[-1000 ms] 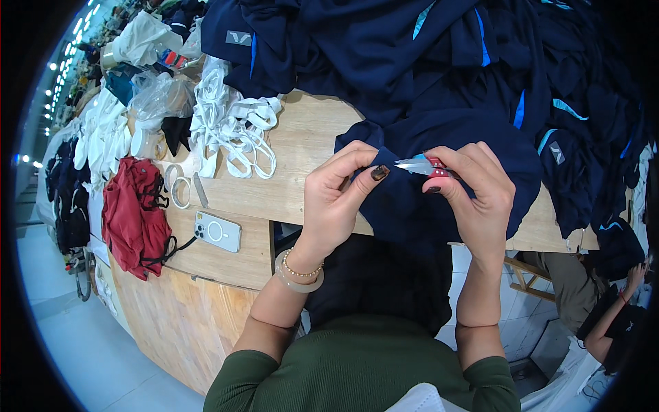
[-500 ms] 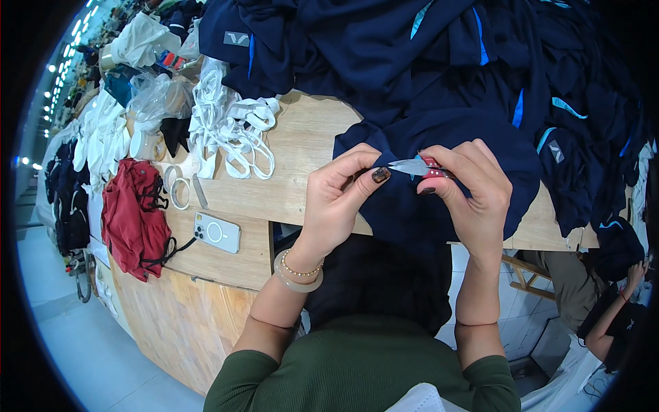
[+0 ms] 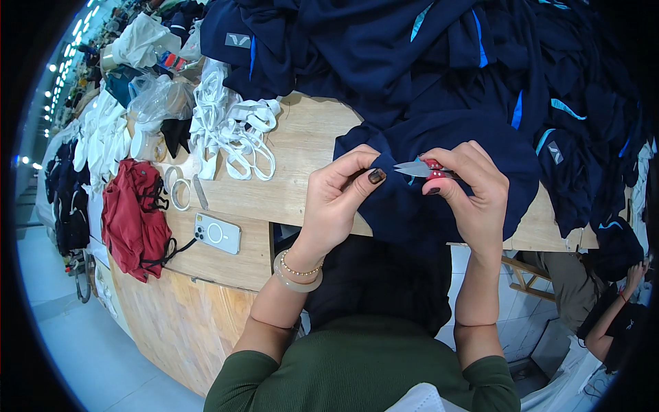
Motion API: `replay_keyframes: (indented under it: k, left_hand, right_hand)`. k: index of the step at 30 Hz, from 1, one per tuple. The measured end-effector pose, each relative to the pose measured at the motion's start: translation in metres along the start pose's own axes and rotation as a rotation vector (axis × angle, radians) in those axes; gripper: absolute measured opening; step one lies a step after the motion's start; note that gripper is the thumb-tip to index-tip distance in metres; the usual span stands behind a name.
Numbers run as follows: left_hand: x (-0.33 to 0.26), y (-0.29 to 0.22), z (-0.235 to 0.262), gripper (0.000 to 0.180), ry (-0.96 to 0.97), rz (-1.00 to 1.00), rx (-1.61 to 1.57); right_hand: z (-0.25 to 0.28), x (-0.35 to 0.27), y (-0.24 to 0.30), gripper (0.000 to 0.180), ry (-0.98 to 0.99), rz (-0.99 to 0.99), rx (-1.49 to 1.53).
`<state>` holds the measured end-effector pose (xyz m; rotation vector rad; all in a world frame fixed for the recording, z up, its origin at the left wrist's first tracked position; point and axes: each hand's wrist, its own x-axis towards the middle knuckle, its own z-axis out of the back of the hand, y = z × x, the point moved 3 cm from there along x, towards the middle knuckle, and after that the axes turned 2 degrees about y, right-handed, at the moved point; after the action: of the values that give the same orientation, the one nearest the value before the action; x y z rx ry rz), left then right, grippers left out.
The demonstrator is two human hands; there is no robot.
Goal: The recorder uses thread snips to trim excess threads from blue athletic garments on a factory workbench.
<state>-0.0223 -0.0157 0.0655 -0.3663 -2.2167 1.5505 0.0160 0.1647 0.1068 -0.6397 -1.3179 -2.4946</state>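
At the far left of the frame, a crumpled red cloth bag with black cords [image 3: 134,218] hangs over the edge of a pale wooden worktable [image 3: 302,147], with rolls of clear tape [image 3: 180,195] and a white smartphone lying flat [image 3: 217,233] just to its right. Above them, in the upper left, sit a tangle of white elastic straps [image 3: 230,134] and clear plastic bags [image 3: 161,103]. At centre, the person's left hand [image 3: 336,199] pinches a fold of a dark navy blue garment [image 3: 439,172] between thumb and forefinger, fingers closed tight on the cloth; a pale bangle and a bead bracelet [image 3: 296,271] ring the wrist. Just right of it, the right hand [image 3: 467,189] is wrapped around small red-handled thread snips [image 3: 422,168], whose grey blades point left toward the pinched fold and appear slightly parted. The garment lies at the near edge of the table, draping down into the person's lap. Judging by the scene, trimming on this piece is under way, and the large heap of navy garments with light blue stripes [image 3: 425,62] filling the upper centre and right suggests much remains. Nothing lies between the blades and the fold; the heap crowds the table behind. At lower right, another person's arm [image 3: 618,309] shows beside the table
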Motion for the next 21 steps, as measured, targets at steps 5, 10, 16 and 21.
replay_keyframes:
  k: [5,10,16,21]
  left_hand:
    - [0.001,-0.001,-0.001,0.010,0.019,-0.012,0.040]
    - [0.004,0.002,-0.001,0.013,0.055,-0.074,0.061]
    - [0.011,0.000,-0.009,0.024,0.004,0.042,-0.034]
    - [0.013,0.000,-0.011,0.026,0.175,0.013,0.262]
  right_hand:
    - [-0.001,0.002,0.003,0.026,-0.005,-0.003,-0.050]
    - [0.002,-0.008,-0.012,0.026,-0.185,-0.231,0.382]
    - [-0.020,-0.008,-0.010,0.015,-0.006,-0.342,0.321]
    - [0.000,0.002,-0.017,0.011,-0.130,-0.358,0.593]
